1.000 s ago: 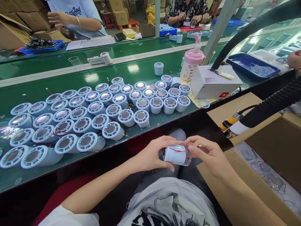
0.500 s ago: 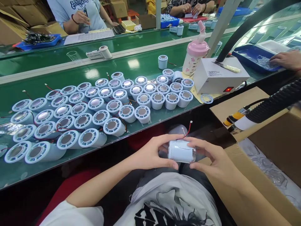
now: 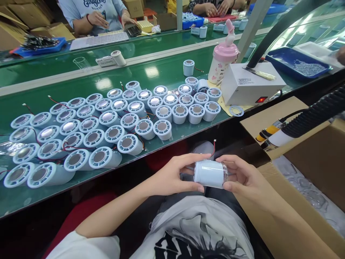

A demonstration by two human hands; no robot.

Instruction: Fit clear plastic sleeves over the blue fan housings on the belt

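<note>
Over my lap I hold a light-blue cylinder in a clear plastic sleeve (image 3: 209, 173), lying on its side. My left hand (image 3: 180, 175) is closed around its left end, thumb below and fingers above. At the clear right end, my right hand (image 3: 244, 176) grips it between thumb and fingers. A thin red wire (image 3: 214, 146) with a white connector sticks up behind the cylinder. Several similar light-blue cylinders (image 3: 105, 157) stand or lean in rows on the green bench (image 3: 172, 142), round silvery discs on their tops and red-black wires between them.
A white box with a lit red switch (image 3: 253, 84), a pink-lidded cup (image 3: 222, 61) and a loose blue ring (image 3: 236, 110) are at the right. Below sits a cardboard box (image 3: 265, 180) of clear plastic pieces. A black hose (image 3: 315, 118) crosses there. Co-workers' hands (image 3: 97, 19) are across the bench.
The cylinder has turned slightly about its length, and the dark line on its side no longer shows. My right fingers have shifted off its top toward the right end.
</note>
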